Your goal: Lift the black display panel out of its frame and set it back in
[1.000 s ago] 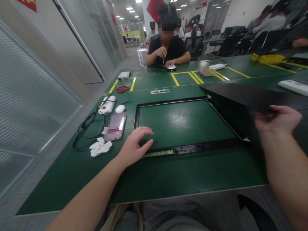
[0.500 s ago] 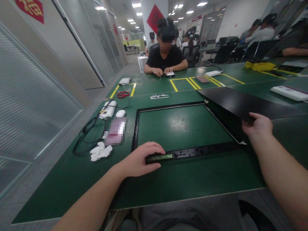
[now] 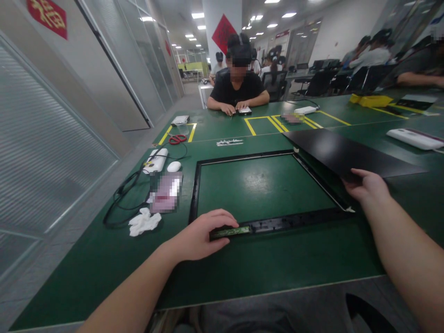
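A black rectangular frame [image 3: 243,159] lies flat on the green table [image 3: 277,263] in front of me, its middle open to the table top. My left hand [image 3: 201,236] is closed over the frame's near left corner, fingers on top and thumb under the edge, beside a narrow green circuit strip [image 3: 231,231]. My right hand [image 3: 366,187] grips the near edge of a black flat panel [image 3: 343,151], which rests on the table just right of the frame.
Left of the frame lie a phone [image 3: 165,191], crumpled tissue [image 3: 143,222], white mouse [image 3: 173,166], black cables [image 3: 120,199] and red scissors [image 3: 176,138]. A person in black [image 3: 237,88] works across the table. A white device [image 3: 414,138] lies at the right.
My left hand slid from inside the frame onto its near edge and closed on it. My right hand lowered the black panel from the air down to the table.
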A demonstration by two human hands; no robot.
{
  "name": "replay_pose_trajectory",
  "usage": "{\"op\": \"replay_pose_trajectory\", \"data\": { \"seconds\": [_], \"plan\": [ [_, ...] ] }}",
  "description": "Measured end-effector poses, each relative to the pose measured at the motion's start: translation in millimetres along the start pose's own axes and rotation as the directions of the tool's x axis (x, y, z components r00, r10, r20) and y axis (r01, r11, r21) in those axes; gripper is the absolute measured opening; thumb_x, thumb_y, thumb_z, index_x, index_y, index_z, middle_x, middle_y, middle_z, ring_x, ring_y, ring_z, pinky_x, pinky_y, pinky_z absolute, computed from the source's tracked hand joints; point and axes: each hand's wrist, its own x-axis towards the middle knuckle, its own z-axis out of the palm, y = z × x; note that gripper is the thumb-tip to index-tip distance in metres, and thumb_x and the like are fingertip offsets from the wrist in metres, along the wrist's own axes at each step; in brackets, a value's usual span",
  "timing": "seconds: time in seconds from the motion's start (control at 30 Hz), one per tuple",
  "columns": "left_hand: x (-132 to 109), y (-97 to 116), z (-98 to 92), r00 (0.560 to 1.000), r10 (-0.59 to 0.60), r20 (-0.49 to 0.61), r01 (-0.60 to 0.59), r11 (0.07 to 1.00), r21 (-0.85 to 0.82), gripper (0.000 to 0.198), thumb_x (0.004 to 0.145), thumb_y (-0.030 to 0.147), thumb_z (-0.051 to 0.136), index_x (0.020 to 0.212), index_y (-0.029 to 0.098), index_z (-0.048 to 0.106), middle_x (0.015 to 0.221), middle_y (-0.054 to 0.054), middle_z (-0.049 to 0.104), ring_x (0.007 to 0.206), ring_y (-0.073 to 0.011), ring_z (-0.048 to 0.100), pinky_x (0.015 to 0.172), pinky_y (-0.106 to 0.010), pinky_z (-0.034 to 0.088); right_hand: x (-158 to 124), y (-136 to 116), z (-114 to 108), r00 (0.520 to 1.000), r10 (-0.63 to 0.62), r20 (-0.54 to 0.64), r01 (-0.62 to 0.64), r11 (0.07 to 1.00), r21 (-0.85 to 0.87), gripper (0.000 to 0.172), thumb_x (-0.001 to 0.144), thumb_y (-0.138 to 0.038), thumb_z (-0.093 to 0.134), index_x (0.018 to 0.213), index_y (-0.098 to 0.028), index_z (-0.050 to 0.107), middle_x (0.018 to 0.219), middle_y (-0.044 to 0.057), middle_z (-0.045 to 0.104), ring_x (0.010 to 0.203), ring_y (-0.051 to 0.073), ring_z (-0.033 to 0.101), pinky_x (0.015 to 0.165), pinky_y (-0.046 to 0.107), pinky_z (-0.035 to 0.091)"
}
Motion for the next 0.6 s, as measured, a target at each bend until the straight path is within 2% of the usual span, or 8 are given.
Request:
{"op": "replay_pose_trajectory", "data": {
  "seconds": [0.17, 0.33, 0.6],
  "plan": [
    [-0.5, -1.6, 0.0, 1.0, 0.008, 0.002, -0.008, 1.0, 0.001, 0.037, 0.088, 0.009, 0.067, 0.122, 0.023, 0.071, 0.125, -0.01, 0.071, 0.115, -0.0252, 0.069, 0.105, -0.044, 0.055, -9.1, -2.3, 2.7, 0.998, 0.023, -0.059, -0.022, 1.0, 0.018, 0.03, 0.072, 0.005, 0.048, 0.087, -0.019, 0.059, 0.093, 0.004, 0.071, 0.079, 0.014, 0.071, 0.058, 0.019, 0.06],
    [-1.1, -1.1, -1.0, 1.0, 0.009, 0.013, -0.009, 1.0, 0.001, 0.039, 0.088, 0.009, 0.068, 0.124, 0.023, 0.07, 0.125, -0.01, 0.071, 0.115, -0.0245, 0.069, 0.104, -0.044, 0.055, -16.0, -4.7, 6.5, 0.996, -0.001, -0.088, 0.005, 0.999, 0.05, 0.031, 0.07, 0.005, 0.048, 0.085, -0.019, 0.058, 0.094, 0.002, 0.072, 0.077, 0.013, 0.07, 0.059, 0.02, 0.061],
    [0.4, 2.6, -2.9, 1.0, 0.02, 0.018, -0.02, 1.0, -0.004, 0.043, 0.086, 0.008, 0.069, 0.126, 0.022, 0.07, 0.125, -0.011, 0.071, 0.114, -0.0253, 0.069, 0.102, -0.043, 0.056, -25.9, -7.2, 12.7, 0.995, -0.055, -0.079, 0.063, 0.992, 0.109, 0.026, 0.073, 0.003, 0.049, 0.084, -0.019, 0.058, 0.092, 0.002, 0.068, 0.073, 0.012, 0.069, 0.062, 0.022, 0.063]
  ]
}}
